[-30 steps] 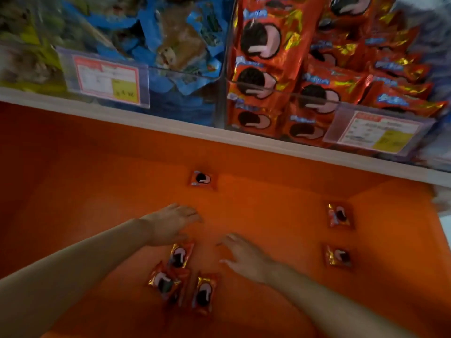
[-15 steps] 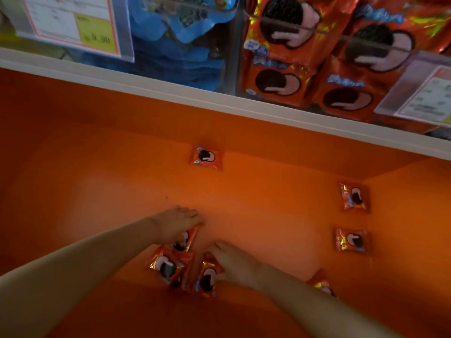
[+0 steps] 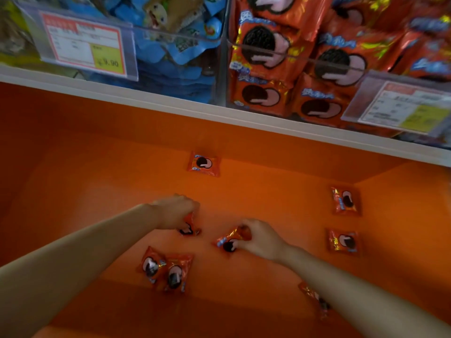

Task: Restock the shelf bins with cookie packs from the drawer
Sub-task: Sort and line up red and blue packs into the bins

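Two cookie packs are coming off the floor of the orange drawer (image 3: 73, 191). The left hand (image 3: 178, 213) curls its fingers round the left pack (image 3: 189, 228), and the right hand (image 3: 262, 239) pinches the right pack (image 3: 231, 240) by one end, so it hangs tilted. Six more lie loose around the hands: a lone pack (image 3: 203, 164) at twelve o'clock, an upper wall pack (image 3: 345, 200) at two, a lower wall pack (image 3: 344, 241) at three, an overlapping pair (image 3: 162, 268) at seven, and a half-hidden pack (image 3: 313, 297) under the right forearm at five. The red bin (image 3: 280, 57), at one o'clock above the white shelf edge (image 3: 146, 97), already looks heaped. I judge the slick foil, held only at an end, may slip on the lift. Packs dropped on that heap may slide back down or spill into the blue bin (image 3: 170, 32) at eleven. The pack beneath the forearm could be missed.
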Motion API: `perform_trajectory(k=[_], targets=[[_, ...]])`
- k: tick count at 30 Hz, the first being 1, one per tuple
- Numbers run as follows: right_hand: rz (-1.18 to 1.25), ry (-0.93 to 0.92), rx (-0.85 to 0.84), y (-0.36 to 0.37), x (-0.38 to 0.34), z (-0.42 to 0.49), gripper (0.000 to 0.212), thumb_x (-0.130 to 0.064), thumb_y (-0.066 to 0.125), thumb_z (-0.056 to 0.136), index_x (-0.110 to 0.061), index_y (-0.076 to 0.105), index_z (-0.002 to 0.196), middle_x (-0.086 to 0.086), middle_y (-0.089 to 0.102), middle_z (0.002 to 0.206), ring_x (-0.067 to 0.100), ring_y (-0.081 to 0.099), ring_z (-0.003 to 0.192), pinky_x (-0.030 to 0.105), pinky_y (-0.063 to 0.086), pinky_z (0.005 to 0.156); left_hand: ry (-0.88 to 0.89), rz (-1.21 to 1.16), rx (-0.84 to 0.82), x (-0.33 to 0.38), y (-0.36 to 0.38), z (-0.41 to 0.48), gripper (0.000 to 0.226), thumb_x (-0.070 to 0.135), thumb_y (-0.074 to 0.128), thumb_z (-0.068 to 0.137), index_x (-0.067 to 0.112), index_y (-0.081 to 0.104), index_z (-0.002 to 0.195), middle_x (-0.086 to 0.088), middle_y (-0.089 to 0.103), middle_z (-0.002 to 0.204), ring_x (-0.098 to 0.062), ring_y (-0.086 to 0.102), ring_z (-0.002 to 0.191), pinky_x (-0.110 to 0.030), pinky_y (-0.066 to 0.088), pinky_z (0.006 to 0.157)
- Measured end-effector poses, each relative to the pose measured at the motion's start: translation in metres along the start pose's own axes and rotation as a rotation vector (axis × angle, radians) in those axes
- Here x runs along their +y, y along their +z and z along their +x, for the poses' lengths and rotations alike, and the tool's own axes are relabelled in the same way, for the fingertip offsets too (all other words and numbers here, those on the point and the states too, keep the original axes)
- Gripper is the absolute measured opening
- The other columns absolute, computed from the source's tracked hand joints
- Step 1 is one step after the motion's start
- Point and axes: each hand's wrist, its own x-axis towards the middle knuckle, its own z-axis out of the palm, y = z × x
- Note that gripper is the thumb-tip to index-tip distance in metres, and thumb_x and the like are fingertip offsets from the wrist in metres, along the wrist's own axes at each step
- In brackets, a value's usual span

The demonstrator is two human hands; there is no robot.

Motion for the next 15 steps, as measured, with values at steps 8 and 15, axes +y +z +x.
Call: perform_trajectory(k=[8,15], targets=[[0.088,0.022,0.266,-0.087,-0.018,-0.035,0.035,-0.029,0.074,0.081,-0.019,0.059,0.111,-0.007,0.061,0.097,0.009,0.056,0.090,0.013,0.041,0.067,0.051,-0.170,0.326,0.036,-0.047,-0.034,0.037,0.034,0.060,0.091,0.027,0.054,0.127,0.008,0.053,0.123,-0.011,0.054,0.110,-0.022,0.043,0.088],[0.105,-0.149,0.416,-0.142,-0.063,-0.104,0.030,-0.036,0.071,0.080,-0.042,0.048,0.099,-0.027,0.053,0.103,-0.011,0.052,0.099,0.004,0.044,0.077,0.178,-0.332,0.707,0.078,-0.096,-0.074,0.025,0.024,0.066,0.087,0.029,0.055,0.108,0.017,0.051,0.104,-0.005,0.057,0.089,-0.028,0.052,0.077]])
